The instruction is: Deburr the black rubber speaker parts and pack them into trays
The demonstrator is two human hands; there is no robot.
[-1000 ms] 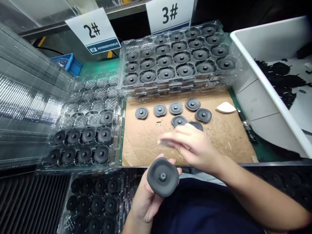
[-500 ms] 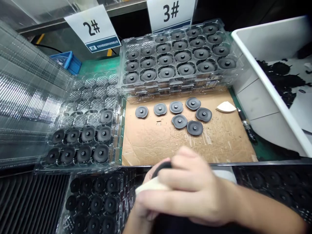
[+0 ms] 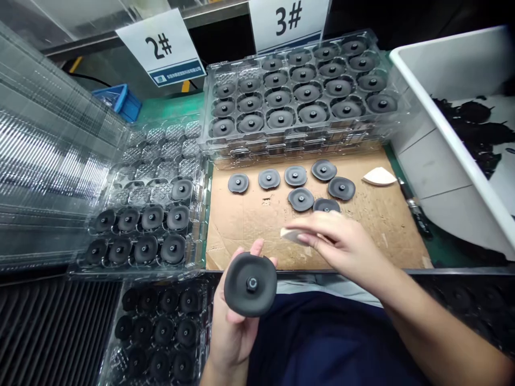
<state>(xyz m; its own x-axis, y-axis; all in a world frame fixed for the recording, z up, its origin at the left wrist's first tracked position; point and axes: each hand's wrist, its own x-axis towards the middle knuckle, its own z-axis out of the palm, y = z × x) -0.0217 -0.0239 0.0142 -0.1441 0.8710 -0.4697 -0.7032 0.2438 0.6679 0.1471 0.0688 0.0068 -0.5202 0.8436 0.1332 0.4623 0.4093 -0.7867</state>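
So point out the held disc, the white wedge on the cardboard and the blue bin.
Held disc (image 3: 244,296), head view, upper face.
White wedge (image 3: 379,176), head view, upper face.
Blue bin (image 3: 131,110), head view, side wall.

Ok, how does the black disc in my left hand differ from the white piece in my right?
Shape: the black disc is broad and rounded with a raised centre knob; the white piece looks thin, and is partly hidden by the right hand.
Pose: the black disc shows its full face, lying on the left hand; the white piece is pinched and seen closer to edge-on.
Shared: each is held in one hand.
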